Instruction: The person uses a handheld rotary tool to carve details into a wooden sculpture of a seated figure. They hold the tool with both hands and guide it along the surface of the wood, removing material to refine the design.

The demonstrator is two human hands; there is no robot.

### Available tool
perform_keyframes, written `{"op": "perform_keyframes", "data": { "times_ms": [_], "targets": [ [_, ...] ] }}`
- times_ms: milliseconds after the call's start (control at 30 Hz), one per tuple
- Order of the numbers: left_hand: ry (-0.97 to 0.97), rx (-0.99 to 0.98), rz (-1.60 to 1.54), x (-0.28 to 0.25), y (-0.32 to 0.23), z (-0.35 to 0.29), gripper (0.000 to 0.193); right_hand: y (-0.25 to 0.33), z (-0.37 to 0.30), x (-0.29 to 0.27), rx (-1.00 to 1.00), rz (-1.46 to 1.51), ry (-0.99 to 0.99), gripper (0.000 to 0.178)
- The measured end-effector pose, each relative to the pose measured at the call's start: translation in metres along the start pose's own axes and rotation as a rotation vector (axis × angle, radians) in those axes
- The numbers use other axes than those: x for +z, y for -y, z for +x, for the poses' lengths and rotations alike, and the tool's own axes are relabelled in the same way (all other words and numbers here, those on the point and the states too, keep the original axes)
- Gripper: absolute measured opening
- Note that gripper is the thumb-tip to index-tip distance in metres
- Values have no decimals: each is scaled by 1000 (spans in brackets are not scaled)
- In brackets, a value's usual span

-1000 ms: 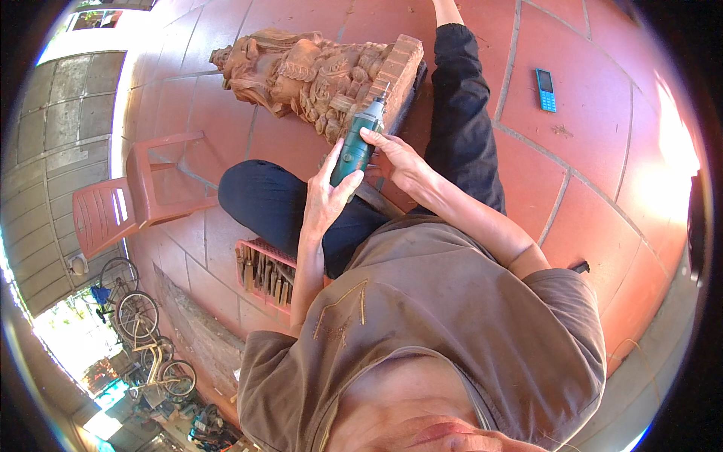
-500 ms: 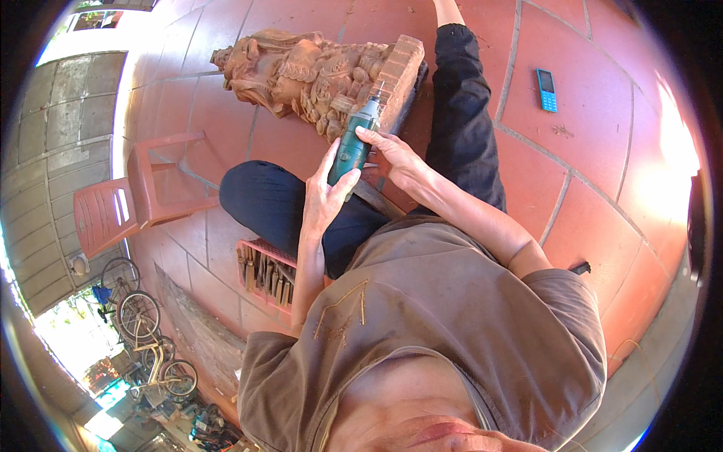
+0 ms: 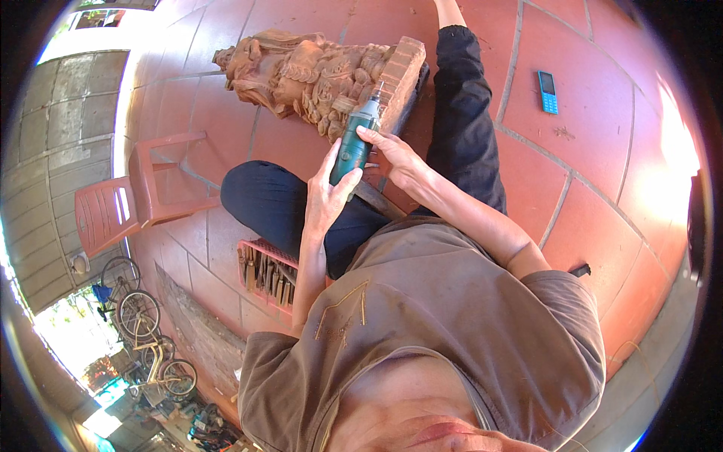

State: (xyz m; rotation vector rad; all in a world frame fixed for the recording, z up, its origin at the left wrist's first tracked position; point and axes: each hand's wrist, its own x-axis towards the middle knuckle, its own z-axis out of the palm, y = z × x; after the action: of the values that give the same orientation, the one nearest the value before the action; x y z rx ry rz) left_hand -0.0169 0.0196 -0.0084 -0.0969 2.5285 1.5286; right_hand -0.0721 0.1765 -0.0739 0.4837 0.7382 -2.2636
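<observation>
Both my hands grip a green rotary tool (image 3: 354, 151) with a grey nose and a thin bit pointing away from me. My left hand (image 3: 325, 192) wraps its lower left side, while my right hand (image 3: 392, 154) holds it from the right with the thumb pressed on the body. Just beyond lies a carved wooden statue (image 3: 309, 79) on its side, its head to the left and its blocky base (image 3: 403, 68) to the right. The bit overlaps the base in view; whether it touches the wood I cannot tell.
A pink basket (image 3: 247, 285) of wooden-handled tools sits by my left forearm. Left of my bent knee stands a reddish plastic chair (image 3: 139, 196). On the tiled floor at right lies a blue keypad phone (image 3: 547, 92). Bicycles (image 3: 139, 315) stand at the far left.
Almost nothing differs. The whole view has shifted very slightly, and both hands keep the same hold on the rotary tool.
</observation>
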Motion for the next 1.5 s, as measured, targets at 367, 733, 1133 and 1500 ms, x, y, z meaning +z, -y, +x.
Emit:
{"op": "perform_keyframes", "data": {
  "times_ms": [367,733,1133,1500],
  "targets": [
    [56,24,27,2,-4,-2,64,-2,-8,-8,-10,66,11,52],
    [64,34,23,2,-3,-3,63,-2,-10,-9,-1,82,14,46],
    [6,24,-50,-1,2,1,62,-2,2,2,-5,15,4,51],
    [23,-32,-33,-2,-9,0,63,0,1,1,0,15,0,53]
  ]
}}
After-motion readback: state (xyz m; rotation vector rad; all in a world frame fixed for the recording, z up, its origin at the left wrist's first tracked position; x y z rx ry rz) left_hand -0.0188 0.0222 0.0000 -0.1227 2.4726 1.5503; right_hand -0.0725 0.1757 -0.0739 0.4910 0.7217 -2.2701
